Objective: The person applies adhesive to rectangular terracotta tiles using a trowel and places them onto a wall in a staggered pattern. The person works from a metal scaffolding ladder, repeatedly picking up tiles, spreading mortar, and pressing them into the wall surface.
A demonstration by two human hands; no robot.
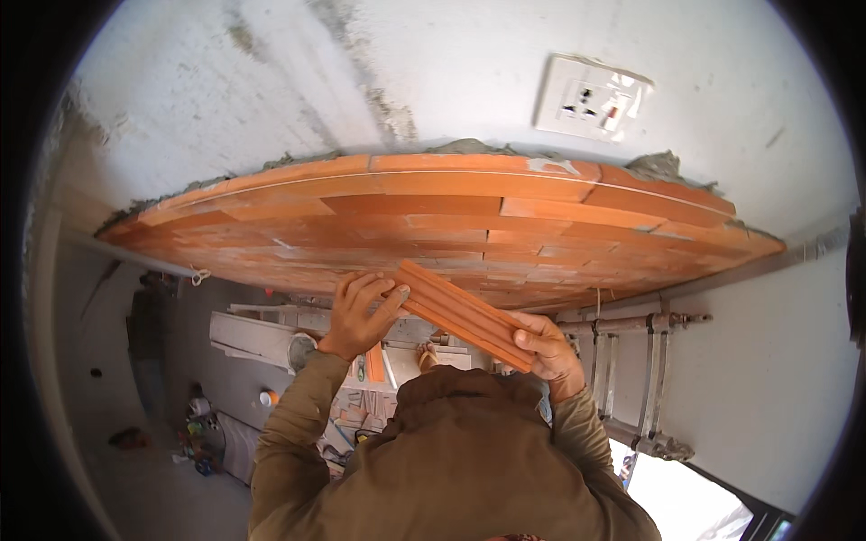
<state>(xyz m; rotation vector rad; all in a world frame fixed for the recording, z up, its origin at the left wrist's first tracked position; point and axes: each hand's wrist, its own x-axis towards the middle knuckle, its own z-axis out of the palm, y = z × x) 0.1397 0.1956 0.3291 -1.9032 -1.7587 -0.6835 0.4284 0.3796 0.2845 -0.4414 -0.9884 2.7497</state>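
Between my two hands I hold a long orange brick tile [465, 316], its grooved face turned up toward me and its length slanting down to the right. My left hand [363, 311] grips the upper left end, thumb on top. At the lower right end my right hand [548, 347] closes around it, thumb on the face. Just beyond the tile stands a wall face of orange brick tiles [433, 207] laid in courses. A thin white string [433, 175] runs along its top course. Grey mortar [469, 147] shows behind the upper edge.
A white wall socket [593, 97] sits above the brickwork on the right. Metal scaffold frames [645, 374] stand at the right. Below me are scaffold planks [257, 335], a bucket [302, 350] and loose tiles [365, 408]. Assorted items lie on the floor at the lower left.
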